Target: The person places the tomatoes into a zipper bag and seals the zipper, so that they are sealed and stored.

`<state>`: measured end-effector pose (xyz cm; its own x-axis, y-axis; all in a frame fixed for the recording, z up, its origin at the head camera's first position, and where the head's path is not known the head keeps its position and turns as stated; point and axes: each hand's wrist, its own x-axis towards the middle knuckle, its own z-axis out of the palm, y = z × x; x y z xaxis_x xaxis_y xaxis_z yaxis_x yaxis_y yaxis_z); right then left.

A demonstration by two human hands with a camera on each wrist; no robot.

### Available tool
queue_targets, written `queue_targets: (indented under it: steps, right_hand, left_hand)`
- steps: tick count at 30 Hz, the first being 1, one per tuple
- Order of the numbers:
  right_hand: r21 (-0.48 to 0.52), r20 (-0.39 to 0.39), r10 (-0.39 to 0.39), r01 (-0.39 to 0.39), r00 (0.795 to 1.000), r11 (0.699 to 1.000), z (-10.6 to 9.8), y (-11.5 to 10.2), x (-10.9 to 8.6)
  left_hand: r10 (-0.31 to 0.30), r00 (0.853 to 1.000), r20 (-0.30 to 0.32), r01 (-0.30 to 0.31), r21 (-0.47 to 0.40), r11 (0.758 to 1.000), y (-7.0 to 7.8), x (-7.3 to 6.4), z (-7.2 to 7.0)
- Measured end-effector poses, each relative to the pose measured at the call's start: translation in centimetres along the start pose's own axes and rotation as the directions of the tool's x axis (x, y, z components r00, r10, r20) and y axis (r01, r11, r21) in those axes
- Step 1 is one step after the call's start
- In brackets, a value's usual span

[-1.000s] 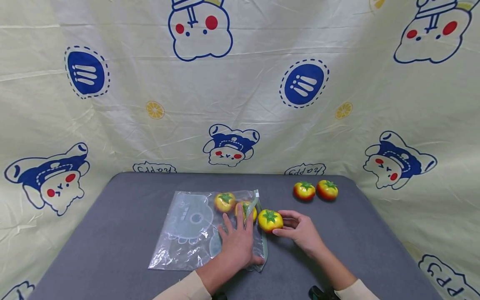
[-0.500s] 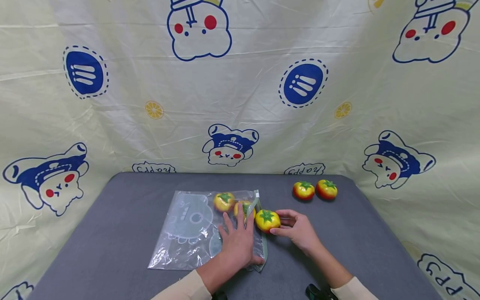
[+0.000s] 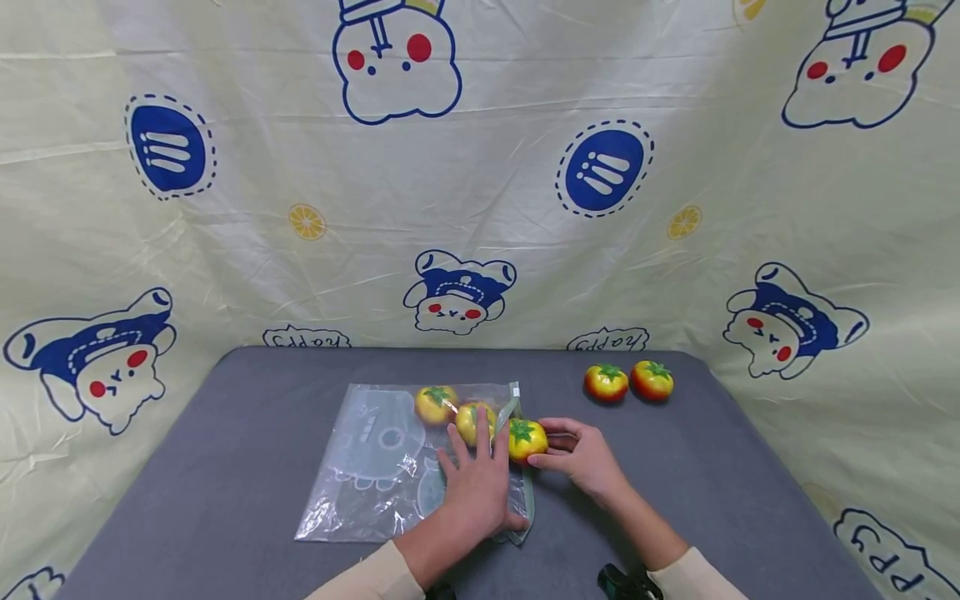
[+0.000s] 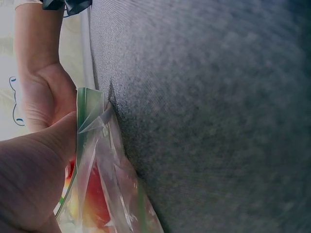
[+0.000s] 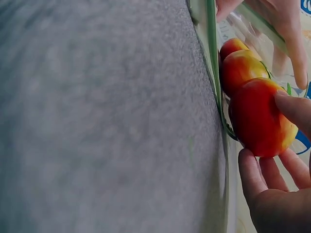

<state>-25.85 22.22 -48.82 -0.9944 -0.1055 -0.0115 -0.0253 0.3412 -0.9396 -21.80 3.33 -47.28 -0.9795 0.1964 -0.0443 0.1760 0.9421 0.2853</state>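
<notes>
A clear zip bag (image 3: 367,492) with a pale printed figure lies flat, its green-edged mouth (image 5: 212,48) facing right. Two red-and-yellow tomatoes with green star-shaped tops sit inside: a far tomato (image 3: 435,406) and a nearer tomato (image 3: 467,422). My left hand (image 3: 476,496) rests on the bag near its mouth, fingers spread and mostly straight, thumb by the lower corner. Between thumb and fingers, my right hand (image 3: 581,458) holds a third tomato (image 5: 262,119) at the bag's mouth, touching or nearly touching the nearer one. The left wrist view shows the bag's edge beside my left hand (image 4: 29,179).
Two more tomatoes, one on the left (image 3: 606,383) and one on the right (image 3: 652,382), stand side by side at the back right of the grey table (image 3: 247,433). A cream curtain (image 3: 480,192) with cartoon prints hangs behind and around the table.
My right hand has moved left with its tomato, into the bag's mouth. Both tomatoes inside have slid left, deeper into the bag. The left hand has stayed nearly still.
</notes>
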Motion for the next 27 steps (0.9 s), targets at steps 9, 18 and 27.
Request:
queue_targets:
  steps: [9, 18, 27]
  right_hand:
    - [-0.013, -0.016, -0.005, 0.004, 1.0, 1.0, 0.6, -0.3, 0.3]
    - [-0.006, -0.001, -0.028, 0.028, 1.0, 1.0, 1.1, -0.1, 0.9]
    - [-0.027, 0.01, -0.022, 0.022, 1.0, 0.999, 1.3, -0.1, 1.4]
  left_hand:
    - [0.004, 1.0, -0.012, -0.004, 0.009, 1.0, 0.1, 0.0, -0.1]
    - [0.011, 1.0, -0.024, -0.01, 0.021, 1.0, 0.3, 0.0, -0.1]
    - [0.011, 1.0, -0.02, -0.01, 0.022, 1.0, 0.3, 0.0, -0.1]
